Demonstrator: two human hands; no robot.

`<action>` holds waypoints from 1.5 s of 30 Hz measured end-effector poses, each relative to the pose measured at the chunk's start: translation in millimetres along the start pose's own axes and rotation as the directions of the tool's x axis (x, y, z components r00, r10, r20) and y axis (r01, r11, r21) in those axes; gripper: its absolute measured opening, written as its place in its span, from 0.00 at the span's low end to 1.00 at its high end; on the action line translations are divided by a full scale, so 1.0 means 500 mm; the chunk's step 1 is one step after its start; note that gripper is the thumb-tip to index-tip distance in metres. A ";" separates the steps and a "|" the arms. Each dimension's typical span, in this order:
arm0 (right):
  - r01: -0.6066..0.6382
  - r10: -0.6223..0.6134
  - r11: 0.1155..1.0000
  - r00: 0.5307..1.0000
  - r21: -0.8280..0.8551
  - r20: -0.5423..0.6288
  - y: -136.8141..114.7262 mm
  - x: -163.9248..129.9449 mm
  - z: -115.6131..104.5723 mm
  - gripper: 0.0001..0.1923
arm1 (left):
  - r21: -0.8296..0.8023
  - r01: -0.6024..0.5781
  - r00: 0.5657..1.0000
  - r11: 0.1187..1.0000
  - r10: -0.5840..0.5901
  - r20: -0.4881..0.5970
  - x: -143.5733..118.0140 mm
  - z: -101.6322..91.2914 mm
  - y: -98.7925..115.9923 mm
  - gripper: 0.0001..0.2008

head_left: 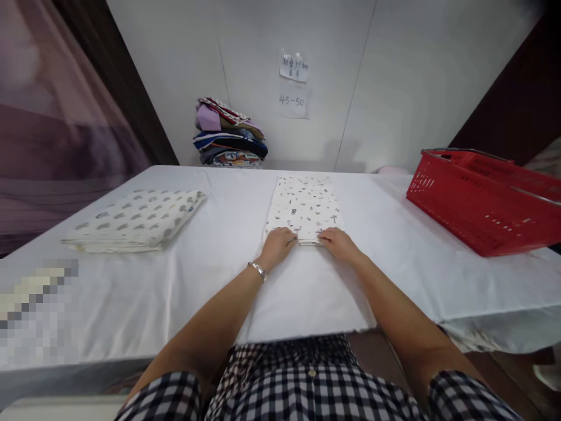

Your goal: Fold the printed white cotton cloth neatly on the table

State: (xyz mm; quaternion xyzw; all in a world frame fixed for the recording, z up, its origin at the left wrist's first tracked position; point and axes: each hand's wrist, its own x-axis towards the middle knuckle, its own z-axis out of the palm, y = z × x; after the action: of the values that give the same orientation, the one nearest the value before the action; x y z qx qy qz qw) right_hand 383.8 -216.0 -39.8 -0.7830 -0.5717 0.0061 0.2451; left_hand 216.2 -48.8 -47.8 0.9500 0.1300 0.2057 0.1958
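At the back, a pale wall (407, 76) with thin vertical seams, carrying an upper paper sign (293, 68) in handwriting and, just below, a lower paper sign (294, 102) marked "45-50". To the left, purplish drapery (52, 105), blurred. In front of the wall, a table (219, 298) under a white cover, lightly wrinkled. Near its back edge, left of the signs, a stack of folded cloths (230, 143) in blue, lilac, black and patterned colours. On the left part of the table, lying flat, a folded cloth with grey motifs (135, 219). At the far right, a red plastic basket (477, 204) with metal handles, tilted in view.

In the middle, between that cloth and the basket, a narrow folded white cloth with small prints (302, 202), laid flat and reaching from the hands to near the back edge. Left hand (277, 245), with a silver bracelet (258, 271) at the wrist: grip closed on the near left corner. Right hand (342, 244): grip likewise closed on the near right corner, fingertips on top. Impossible to tell how tightly. Below, a black-and-white checked shirt (307, 392).
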 end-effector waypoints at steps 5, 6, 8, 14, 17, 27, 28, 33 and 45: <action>0.014 -0.007 0.998 0.996 0.065 -0.094 0.012 -0.017 0.024 0.11 | -0.100 0.113 0.993 0.989 -0.116 -0.022 0.003 0.005 0.006 0.08; 0.017 -0.011 0.998 0.996 0.060 -0.091 0.012 -0.017 0.024 0.11 | -0.109 0.134 0.990 0.985 -0.138 -0.028 0.005 0.006 0.008 0.07; 0.021 -0.016 0.998 0.996 0.053 -0.082 0.011 -0.015 0.021 0.12 | -0.127 0.160 0.985 0.979 -0.167 -0.042 0.006 0.007 0.012 0.06; 0.018 -0.003 0.993 0.992 0.118 -0.122 -0.002 -0.013 0.009 0.13 | -0.108 0.113 0.986 0.988 -0.125 -0.109 0.000 0.006 0.021 0.09; 0.036 -0.018 0.988 0.992 0.148 -0.125 -0.004 -0.017 0.005 0.11 | -0.071 0.073 0.991 0.995 -0.080 -0.108 -0.002 0.005 0.023 0.10; 0.018 -0.008 0.993 0.996 0.115 -0.083 0.003 -0.016 0.014 0.13 | -0.077 0.010 0.996 0.997 -0.017 -0.087 -0.004 0.009 0.023 0.09; 0.016 -0.005 0.993 0.996 0.113 -0.091 0.003 -0.015 0.015 0.14 | -0.077 0.008 0.997 0.997 -0.014 -0.077 -0.004 0.009 0.023 0.09; 0.077 -0.049 0.988 0.978 0.134 -0.201 0.001 -0.017 0.011 0.13 | -0.064 0.019 0.999 0.998 -0.021 -0.034 -0.004 0.013 0.021 0.07; 0.091 -0.085 0.994 0.993 0.068 -0.083 0.006 -0.025 0.012 0.12 | -0.030 0.009 1.000 1.000 -0.009 -0.025 0.000 0.014 0.018 0.11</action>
State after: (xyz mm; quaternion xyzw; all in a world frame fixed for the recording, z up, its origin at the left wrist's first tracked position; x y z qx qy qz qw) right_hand 380.4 -225.6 -49.5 -0.7475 -0.5948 -0.0155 0.2955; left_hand 220.7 -59.1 -49.8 0.9436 0.1337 0.2188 0.2094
